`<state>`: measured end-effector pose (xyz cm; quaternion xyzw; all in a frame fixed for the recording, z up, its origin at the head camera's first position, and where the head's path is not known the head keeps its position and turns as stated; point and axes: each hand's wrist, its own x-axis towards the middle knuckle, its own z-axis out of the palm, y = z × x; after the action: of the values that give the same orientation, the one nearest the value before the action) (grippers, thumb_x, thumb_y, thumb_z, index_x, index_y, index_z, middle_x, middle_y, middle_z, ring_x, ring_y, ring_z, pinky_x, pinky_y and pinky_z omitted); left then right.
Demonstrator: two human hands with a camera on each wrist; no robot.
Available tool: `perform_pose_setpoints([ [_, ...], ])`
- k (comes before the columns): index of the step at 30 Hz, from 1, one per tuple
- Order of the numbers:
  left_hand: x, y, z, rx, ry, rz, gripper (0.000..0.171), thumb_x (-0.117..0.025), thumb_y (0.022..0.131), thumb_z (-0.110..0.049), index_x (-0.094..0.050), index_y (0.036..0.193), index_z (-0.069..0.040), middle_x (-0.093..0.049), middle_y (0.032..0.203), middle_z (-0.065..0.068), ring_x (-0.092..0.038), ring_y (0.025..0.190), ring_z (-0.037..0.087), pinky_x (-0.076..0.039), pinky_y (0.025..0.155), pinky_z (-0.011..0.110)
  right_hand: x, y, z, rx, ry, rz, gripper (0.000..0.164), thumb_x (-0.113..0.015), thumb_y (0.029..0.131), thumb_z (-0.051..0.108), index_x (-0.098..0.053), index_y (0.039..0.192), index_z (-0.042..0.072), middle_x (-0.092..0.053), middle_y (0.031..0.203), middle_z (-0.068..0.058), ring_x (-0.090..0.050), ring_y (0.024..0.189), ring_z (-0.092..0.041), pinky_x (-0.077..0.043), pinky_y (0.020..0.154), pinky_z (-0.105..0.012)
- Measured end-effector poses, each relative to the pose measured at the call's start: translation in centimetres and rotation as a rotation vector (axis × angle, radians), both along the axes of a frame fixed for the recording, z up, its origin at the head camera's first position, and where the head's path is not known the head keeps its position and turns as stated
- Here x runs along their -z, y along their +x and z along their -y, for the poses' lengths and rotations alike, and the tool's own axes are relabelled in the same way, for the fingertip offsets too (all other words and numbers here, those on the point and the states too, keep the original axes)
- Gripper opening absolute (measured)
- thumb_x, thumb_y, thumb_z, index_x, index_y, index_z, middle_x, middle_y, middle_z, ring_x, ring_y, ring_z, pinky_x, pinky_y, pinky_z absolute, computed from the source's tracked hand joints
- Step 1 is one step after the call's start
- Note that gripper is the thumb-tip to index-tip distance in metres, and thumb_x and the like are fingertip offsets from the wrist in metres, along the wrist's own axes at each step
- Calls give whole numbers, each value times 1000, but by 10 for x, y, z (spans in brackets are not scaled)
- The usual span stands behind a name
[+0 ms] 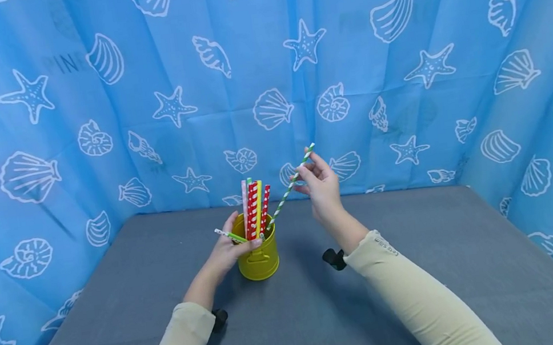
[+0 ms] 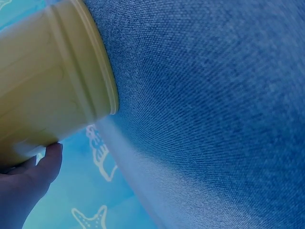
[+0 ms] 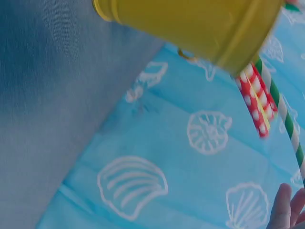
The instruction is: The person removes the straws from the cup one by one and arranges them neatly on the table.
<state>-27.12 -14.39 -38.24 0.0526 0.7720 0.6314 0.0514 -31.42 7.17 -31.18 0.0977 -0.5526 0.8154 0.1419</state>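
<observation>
A yellow metal bucket point(image 1: 259, 264) stands on the grey table, holding several paper straws: red ones with white dots point(image 1: 252, 213), a yellow one point(image 1: 258, 209) and a pale pink one point(image 1: 245, 208). My left hand point(image 1: 226, 253) grips the bucket's left side near the rim, thumb across the front. A green and white straw point(image 1: 230, 235) leans out leftward above that hand. With thumb and fingers, my right hand point(image 1: 324, 189) pinches a green-and-white striped straw point(image 1: 285, 197). This straw slants, its lower end at the bucket's right rim. In the left wrist view, fingers point(image 2: 50, 162) touch the bucket point(image 2: 52, 71).
The grey cloth-covered table point(image 1: 423, 269) spreads around the bucket. Behind it and at both sides hangs a blue curtain point(image 1: 264, 70) with white shells and starfish. A black wrist device point(image 1: 334, 258) sits under the right wrist, another point(image 1: 219, 320) under the left.
</observation>
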Motion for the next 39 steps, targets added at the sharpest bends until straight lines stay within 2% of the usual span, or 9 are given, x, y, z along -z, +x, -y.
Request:
perform_pose_setpoints([
  [6, 2, 0, 0, 4, 0, 2, 96, -71, 87, -19, -5, 156, -11, -13, 158, 20, -17, 141, 40, -23, 111, 58, -14, -1, -20, 28, -56, -6, 52, -53, 99, 2, -40, 148, 11, -54, 95, -1, -63, 77, -14, -57, 67, -27],
  [12, 1, 2, 2, 5, 6, 6, 95, -71, 88, -19, -5, 156, -12, -12, 158, 20, -15, 142, 39, -23, 112, 58, -15, -3, -33, 49, 32, -31, 53, -56, 97, 1, -43, 147, 15, -56, 91, -1, -65, 73, -13, -56, 64, -25],
  [16, 1, 2, 3, -2, 11, 4, 94, -71, 88, -19, -6, 156, -13, -13, 158, 19, -16, 142, 39, -22, 112, 57, -9, -8, -39, 48, 96, -20, 53, -56, 97, 0, -45, 146, 16, -57, 89, -1, -66, 72, -14, -56, 62, -25],
  [22, 0, 3, 1, 2, 2, 6, 95, -71, 88, -20, -5, 156, -13, -12, 158, 19, -16, 142, 39, -22, 112, 58, 8, -19, -54, 34, 200, 53, 50, -54, 98, 1, -45, 146, 14, -53, 89, 0, -64, 70, -12, -54, 60, -23],
  [29, 2, 1, 0, -2, -1, 10, 95, -72, 87, -21, -7, 156, -14, -14, 158, 19, -16, 142, 39, -22, 112, 58, 29, -32, -68, 22, 404, 150, 49, -45, 103, 8, -37, 151, 17, -45, 97, -1, -55, 74, -10, -52, 65, -25],
  [33, 3, -1, 1, -5, -9, 11, 94, -73, 87, -23, -9, 155, -15, -15, 157, 17, -17, 141, 38, -22, 112, 58, 37, -38, -69, -11, 446, 182, 49, -43, 104, 7, -36, 151, 16, -43, 96, -3, -55, 73, -9, -53, 68, -27],
  [39, 4, -1, 1, -12, -5, 18, 93, -73, 86, -22, -10, 155, -16, -17, 157, 16, -18, 141, 38, -23, 111, 58, 46, -46, -68, -56, 474, 187, 51, -48, 101, 2, -35, 150, 7, -47, 94, -4, -57, 74, -7, -55, 72, -29],
])
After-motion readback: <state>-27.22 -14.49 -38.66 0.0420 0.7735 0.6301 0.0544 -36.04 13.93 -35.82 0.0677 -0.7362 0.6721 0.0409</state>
